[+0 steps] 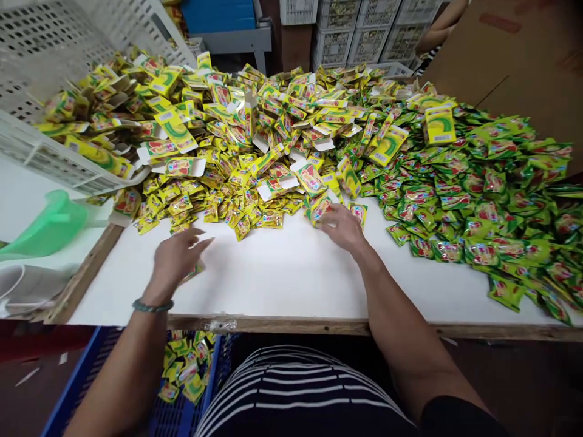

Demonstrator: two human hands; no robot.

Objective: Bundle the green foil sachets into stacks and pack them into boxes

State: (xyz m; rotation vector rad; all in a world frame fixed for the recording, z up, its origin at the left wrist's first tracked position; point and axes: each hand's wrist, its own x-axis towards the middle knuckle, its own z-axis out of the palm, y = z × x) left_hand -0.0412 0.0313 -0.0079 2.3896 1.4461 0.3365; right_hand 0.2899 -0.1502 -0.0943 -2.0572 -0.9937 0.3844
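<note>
My left hand [177, 261], with a bracelet on the wrist, hovers over the white tabletop with thumb and fingers apart. A small sachet [194, 273] shows partly beneath it, blurred and half hidden. My right hand [342, 227] has its fingers closed on the edge of a green-and-yellow sachet [317, 209] at the front of the pile. Another green sachet [359, 212] lies just behind that hand. Small yellow sachets [241, 224] are spread between my hands. Behind them are heaped yellow cardboard boxes [312, 176], several with open flaps.
Green sachets [478, 218] are piled on the right. A tipped white basket [59, 152] spills boxes at the left. Nearby are a green scoop [50, 224] and a white mug [31, 288]. A blue crate [177, 419] with sachets stands below the wooden table edge [291, 325]. Another person's arm [439, 30] shows behind.
</note>
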